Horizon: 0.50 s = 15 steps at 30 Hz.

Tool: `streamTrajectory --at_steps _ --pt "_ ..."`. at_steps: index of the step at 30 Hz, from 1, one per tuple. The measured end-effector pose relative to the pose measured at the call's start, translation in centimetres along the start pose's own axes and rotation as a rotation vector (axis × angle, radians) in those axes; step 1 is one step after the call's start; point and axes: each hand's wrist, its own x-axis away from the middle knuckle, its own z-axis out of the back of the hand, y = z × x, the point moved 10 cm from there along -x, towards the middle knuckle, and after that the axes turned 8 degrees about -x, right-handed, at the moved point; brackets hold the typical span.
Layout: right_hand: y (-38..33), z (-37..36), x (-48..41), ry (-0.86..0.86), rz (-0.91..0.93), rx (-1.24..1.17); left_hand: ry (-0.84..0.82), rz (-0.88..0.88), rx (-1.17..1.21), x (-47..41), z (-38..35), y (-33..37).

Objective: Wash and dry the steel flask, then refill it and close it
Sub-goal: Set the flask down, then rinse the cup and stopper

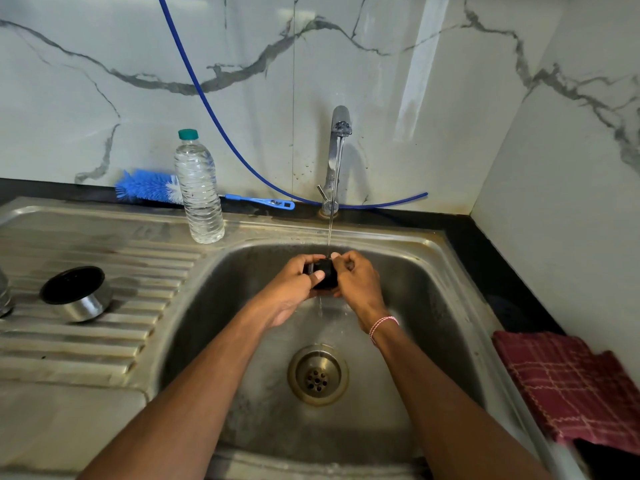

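Both hands, left [291, 284], right [358, 282], tight around black cap [326, 276], perhaps, central in sink [440, 306].

The flask's small black stopper [325, 277] is held over the sink basin [433, 271], gripped between the left hand [294, 289] and the right hand [356, 282], whose fingers curl round its sides. A thin stream of tap water [330, 230] falls onto its top and runs off beneath it. The flask's steel cap [78, 294], shiny outside and black inside, sits mouth up and somewhat tilted on the ribbed drainboard [86, 344], well apart from the stopper. At the left picture edge a rounded steel piece [4, 292] shows, too cut off to identify.
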Motion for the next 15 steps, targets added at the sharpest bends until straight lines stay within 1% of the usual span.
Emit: streamTrajectory --at_steps 4,6,8,11,15 --pt "-0.2 -1.7 0.4 -0.134 -0.002 -0.184 0.131 0.047 0.127 -0.2 1.8 -0.2" --pt "-0.7 -1.9 0.7 -0.171 0.019 -0.227 0.185 0.069 0.194 -0.1 2.7 -0.3" --pt "-1.2 -1.8 0.7 -0.163 0.081 -0.173 0.217 0.075 0.229 0.2 3.2 -0.3" --pt "-2.4 -1.3 0.7 -0.091 0.236 0.01 0.23 0.096 0.25 0.3 3.1 -0.4" --pt "-2.7 -1.2 0.9 -0.089 0.266 0.063 0.214 0.112 0.251 0.1 2.6 -0.7"
